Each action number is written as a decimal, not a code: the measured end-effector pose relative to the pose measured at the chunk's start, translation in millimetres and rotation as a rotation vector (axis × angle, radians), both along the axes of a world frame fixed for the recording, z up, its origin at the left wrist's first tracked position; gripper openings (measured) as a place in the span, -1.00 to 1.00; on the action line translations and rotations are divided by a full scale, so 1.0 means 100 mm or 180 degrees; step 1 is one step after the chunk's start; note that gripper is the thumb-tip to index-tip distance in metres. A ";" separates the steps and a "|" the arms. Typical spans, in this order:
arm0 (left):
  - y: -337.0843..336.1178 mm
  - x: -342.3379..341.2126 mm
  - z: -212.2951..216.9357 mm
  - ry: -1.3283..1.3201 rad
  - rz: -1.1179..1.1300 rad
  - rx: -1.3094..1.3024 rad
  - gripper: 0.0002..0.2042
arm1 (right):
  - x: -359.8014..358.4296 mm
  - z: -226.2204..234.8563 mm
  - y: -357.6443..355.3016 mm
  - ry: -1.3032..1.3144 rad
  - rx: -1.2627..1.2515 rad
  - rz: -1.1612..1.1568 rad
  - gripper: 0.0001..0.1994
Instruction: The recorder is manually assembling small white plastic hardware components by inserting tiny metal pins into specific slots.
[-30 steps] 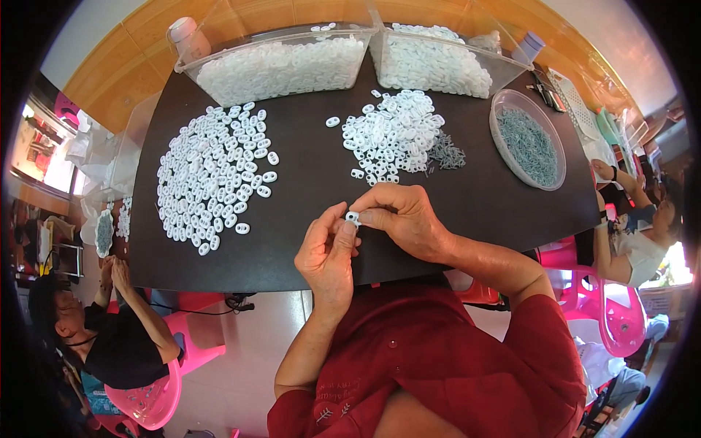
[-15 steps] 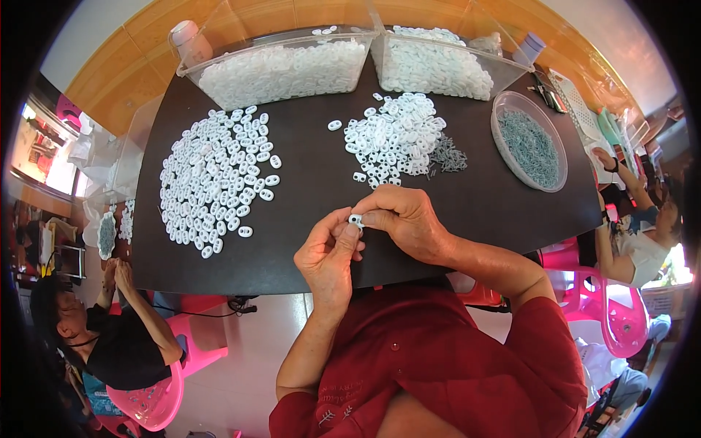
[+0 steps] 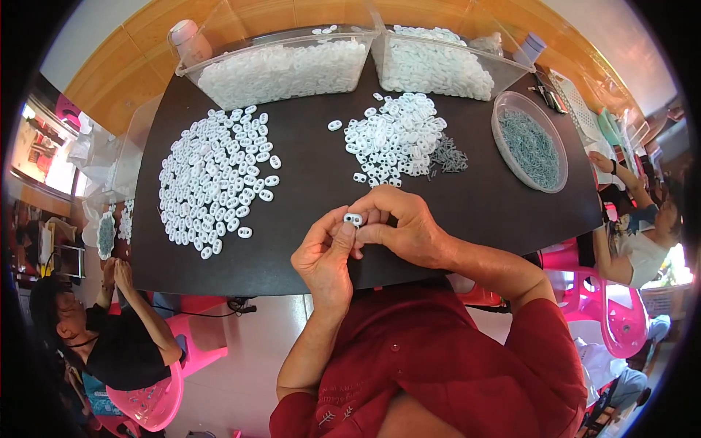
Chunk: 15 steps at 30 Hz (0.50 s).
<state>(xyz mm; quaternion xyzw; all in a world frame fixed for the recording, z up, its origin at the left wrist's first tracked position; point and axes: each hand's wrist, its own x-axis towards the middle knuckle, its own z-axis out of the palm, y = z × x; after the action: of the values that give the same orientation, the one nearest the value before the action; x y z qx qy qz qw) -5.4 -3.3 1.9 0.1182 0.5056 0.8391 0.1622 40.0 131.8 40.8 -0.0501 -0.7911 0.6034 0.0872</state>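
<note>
White two-holed plastic oval (image 3: pixel 353 219) above the near side of your dark table (image 3: pixel 307 164), clear plastic bins (image 3: pixel 504 78) beyond, broad left pile (image 3: pixel 212 171) of white ovals, smaller right pile (image 3: pixel 398 139), your right hand (image 3: pixel 410 226) curled beside the oval, contact unclear, your left hand (image 3: pixel 326 261) pinching it.

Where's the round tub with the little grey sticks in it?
In the head view, the round tub sits at the right side of the dark table, right of the loose grey sticks and beyond the right hand.
</note>
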 end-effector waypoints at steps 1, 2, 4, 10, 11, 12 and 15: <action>0.00 -0.01 0.00 0.0042 0.0007 0.0070 -0.80 | 0.00 -0.01 0.00 0.0190 0.0305 0.0025 -0.79; 0.01 0.00 0.02 0.0042 0.0006 0.0069 -0.80 | 0.00 -0.03 0.00 0.0190 0.0304 0.0024 -0.79; 0.03 0.01 0.06 -0.0119 0.0081 0.0132 -0.81 | 0.00 -0.06 0.00 0.0572 0.0684 -0.0052 -0.75; 0.03 0.04 0.06 0.0020 0.0082 0.0080 -0.81 | 0.01 -0.05 -0.02 0.0649 0.0500 -0.0168 -0.80; 0.02 0.04 0.06 0.0018 0.0079 0.0080 -0.81 | 0.01 -0.05 -0.02 0.0648 0.0500 -0.0171 -0.80; 0.02 0.05 0.06 0.0027 0.0090 0.0088 -0.81 | 0.02 -0.04 -0.04 0.0672 0.0518 -0.0184 -0.80; 0.03 0.08 0.08 0.0003 0.0143 0.0096 -0.81 | 0.02 -0.12 -0.03 0.0889 0.0546 -0.0229 -0.81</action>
<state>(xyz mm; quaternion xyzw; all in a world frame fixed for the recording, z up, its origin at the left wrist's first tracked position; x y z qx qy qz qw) 2.2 -0.8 9.5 0.1096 0.4955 0.8500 0.1413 41.9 128.6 29.3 0.0136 -0.8176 0.5312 0.2219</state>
